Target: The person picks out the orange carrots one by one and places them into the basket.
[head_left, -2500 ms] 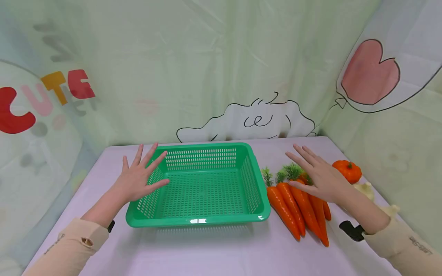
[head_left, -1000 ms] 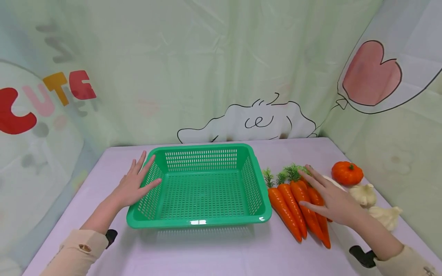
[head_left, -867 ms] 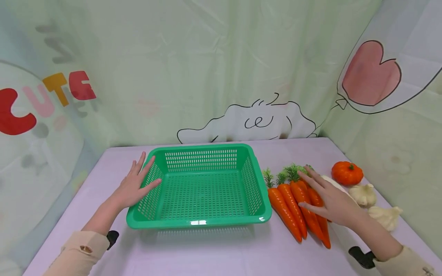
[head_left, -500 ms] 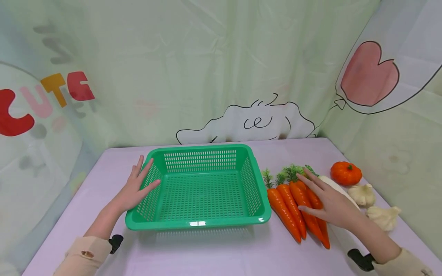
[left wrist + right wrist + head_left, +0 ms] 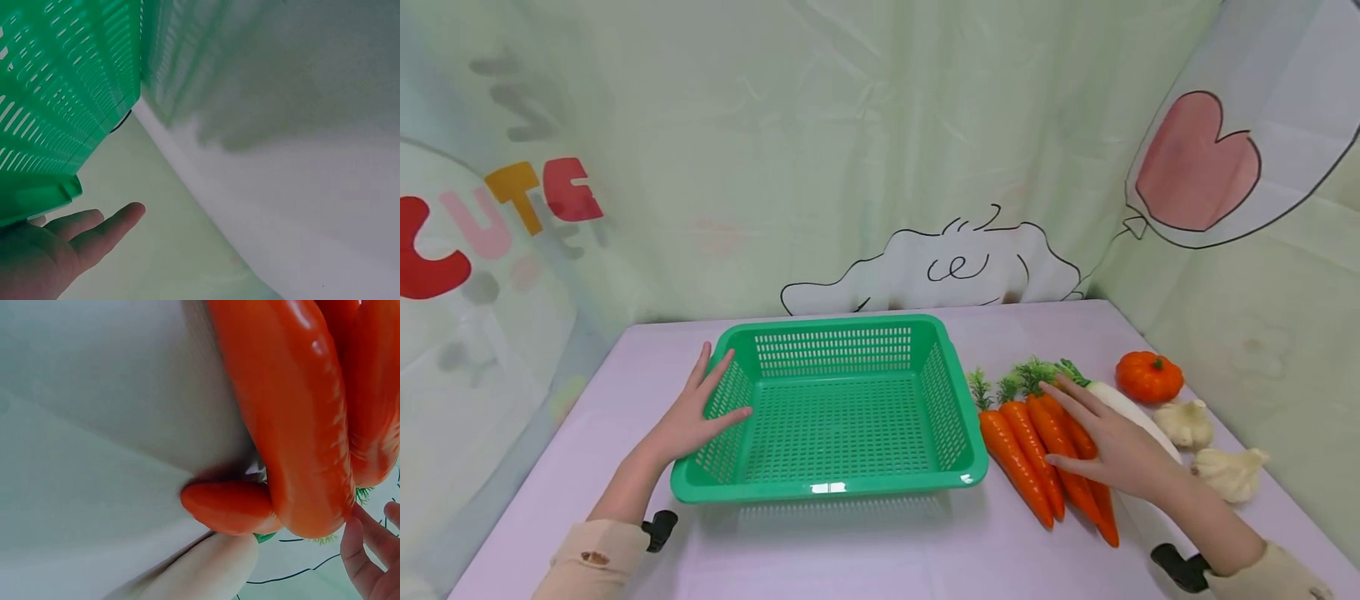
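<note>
At the left rim of a green plastic basket [image 5: 827,490] is my left hand [image 5: 688,423], fingers straight and spread, thumb over the inside. The left wrist view has that hand [image 5: 53,253] right under the rim of the tilted-looking basket [image 5: 37,197]. My right hand [image 5: 1116,450] lies over the right side of a bunch of orange carrots [image 5: 1017,467] with leafy green tops, its fingers extended and thumb apart. In the right wrist view its fingertips [image 5: 354,540] are right at the thick end of a carrot [image 5: 294,419]. The hand covers part of the bunch.
A white radish [image 5: 1131,410] lies just right of the carrots, partly behind the right hand. Beyond it are a small orange pumpkin [image 5: 1150,377] and two garlic bulbs [image 5: 1183,423] near the right edge of the pale table [image 5: 827,558]. A printed curtain [image 5: 715,150] hangs behind.
Both hands have come down from above, the left to the basket's rim and the right onto the carrots. Lately the right hand has shifted slightly left, showing more of the radish.
</note>
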Demonstrator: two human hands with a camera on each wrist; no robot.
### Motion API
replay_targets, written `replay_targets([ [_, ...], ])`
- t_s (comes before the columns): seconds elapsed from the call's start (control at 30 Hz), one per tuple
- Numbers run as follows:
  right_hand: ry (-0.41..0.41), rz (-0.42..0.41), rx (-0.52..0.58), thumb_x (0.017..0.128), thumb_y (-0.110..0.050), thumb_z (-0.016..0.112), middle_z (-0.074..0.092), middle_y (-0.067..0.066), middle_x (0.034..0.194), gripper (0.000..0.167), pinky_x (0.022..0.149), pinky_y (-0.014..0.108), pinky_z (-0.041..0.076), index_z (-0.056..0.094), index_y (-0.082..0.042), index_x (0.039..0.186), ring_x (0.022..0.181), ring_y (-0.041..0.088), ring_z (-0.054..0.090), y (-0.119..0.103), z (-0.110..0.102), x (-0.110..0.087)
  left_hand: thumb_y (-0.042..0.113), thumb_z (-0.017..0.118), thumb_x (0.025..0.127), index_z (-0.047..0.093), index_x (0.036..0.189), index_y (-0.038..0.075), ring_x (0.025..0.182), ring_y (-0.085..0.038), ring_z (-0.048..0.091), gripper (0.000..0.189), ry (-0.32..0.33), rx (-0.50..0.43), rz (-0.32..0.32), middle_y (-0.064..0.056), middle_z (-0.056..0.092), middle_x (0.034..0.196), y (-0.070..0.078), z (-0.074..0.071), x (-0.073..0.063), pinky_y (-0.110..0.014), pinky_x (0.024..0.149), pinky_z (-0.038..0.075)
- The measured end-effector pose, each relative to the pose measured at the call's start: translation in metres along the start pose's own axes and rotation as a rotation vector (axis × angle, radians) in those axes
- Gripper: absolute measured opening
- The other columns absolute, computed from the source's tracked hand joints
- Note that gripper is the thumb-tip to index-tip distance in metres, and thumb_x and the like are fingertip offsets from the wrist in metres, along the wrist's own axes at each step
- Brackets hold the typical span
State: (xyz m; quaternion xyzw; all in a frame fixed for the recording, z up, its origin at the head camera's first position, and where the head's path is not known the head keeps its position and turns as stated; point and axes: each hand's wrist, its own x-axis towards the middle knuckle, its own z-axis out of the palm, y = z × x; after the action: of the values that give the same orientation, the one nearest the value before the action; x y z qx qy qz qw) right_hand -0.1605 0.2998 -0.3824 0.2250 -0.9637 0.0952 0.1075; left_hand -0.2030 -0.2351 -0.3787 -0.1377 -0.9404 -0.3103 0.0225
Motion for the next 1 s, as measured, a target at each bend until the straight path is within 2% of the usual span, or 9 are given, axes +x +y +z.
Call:
replay_targets([
  [0.37, 0.012, -0.027, -0.039, 0.069, -0.048, 0.075, 0.035, 0.019, 0.138, 0.088, 0.078, 0.053, 0.048, 0.035, -0.015, 0.14, 0.116, 0.041, 0.043, 0.0, 0.005, 0.001, 0.042, 0.062, 0.084, 0.009, 0.149, 0.02, 0.134, -0.046, 0.003, 0.087, 0.029, -0.058, -0.008, -0.006, -0.015, 0.152, -0.001, 0.003, -0.003, -0.073, 0.09, 0.018],
  [0.63, -0.029, -0.018, -0.013, 0.064, -0.044, 0.079, 0.037, 0.024, 0.136, 0.088, 0.082, 0.059, 0.043, 0.04, -0.01, 0.136, 0.117, 0.043, 0.04, -0.002, 0.004, 0.005, 0.042, 0.061, 0.085, 0.01, 0.148, 0.02, 0.134, -0.045, 0.002, 0.085, 0.044, -0.068, -0.02, -0.007, -0.012, 0.152, 0.001, 0.002, -0.002, -0.073, 0.091, 0.017],
  [1.0, 0.002, -0.038, 0.044, 0.061, -0.035, 0.083, 0.036, 0.023, 0.136, 0.086, 0.08, 0.055, 0.046, 0.044, -0.006, 0.133, 0.116, 0.043, 0.039, 0.002, 0.011, 0.007, 0.042, 0.061, 0.085, 0.01, 0.149, 0.019, 0.135, -0.044, 0.002, 0.085, 0.051, -0.076, -0.04, -0.007, -0.012, 0.152, 0.001, 0.002, -0.004, -0.073, 0.091, 0.017],
])
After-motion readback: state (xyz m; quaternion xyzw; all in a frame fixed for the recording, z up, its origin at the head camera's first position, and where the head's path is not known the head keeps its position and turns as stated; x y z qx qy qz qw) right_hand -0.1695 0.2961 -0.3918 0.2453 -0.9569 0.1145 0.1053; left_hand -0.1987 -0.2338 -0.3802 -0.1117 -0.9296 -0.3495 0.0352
